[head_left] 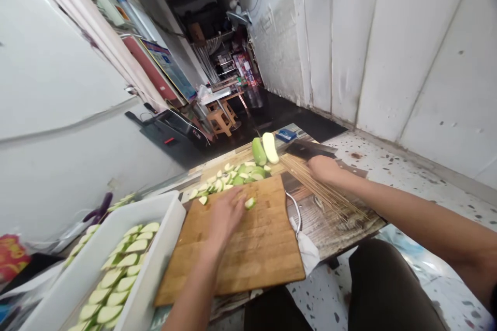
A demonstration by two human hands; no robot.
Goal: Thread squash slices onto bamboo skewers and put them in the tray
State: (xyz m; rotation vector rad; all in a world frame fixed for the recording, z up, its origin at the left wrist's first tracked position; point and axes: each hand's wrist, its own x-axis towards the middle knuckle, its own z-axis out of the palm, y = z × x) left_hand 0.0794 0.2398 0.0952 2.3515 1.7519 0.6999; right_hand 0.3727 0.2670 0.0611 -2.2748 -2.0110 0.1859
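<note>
My left hand [225,217] is over the wooden cutting board [267,248], slightly blurred, its fingers loosely apart. Near its fingertips lies a small green-skinned vegetable piece [250,202]. Along the board's far edge is a heap of cut pieces [236,175]. Behind them rests a green vegetable, perhaps zucchini or eggplant [258,151], beside a pale cut half [270,148]. My right hand [324,168] is curled at the upper ends of several thin wooden skewers [314,186], its fingertips hidden. Just beyond it lies a dark, wide knife blade [306,149].
At left, a white tray [176,213] holds overlapping vegetable slices [118,284]. A blue box [286,135] sits at the table's far end. A white handle-like loop [297,212] and a white cloth or bag [309,253] are at the board's right edge. Stools [219,121] stand farther back.
</note>
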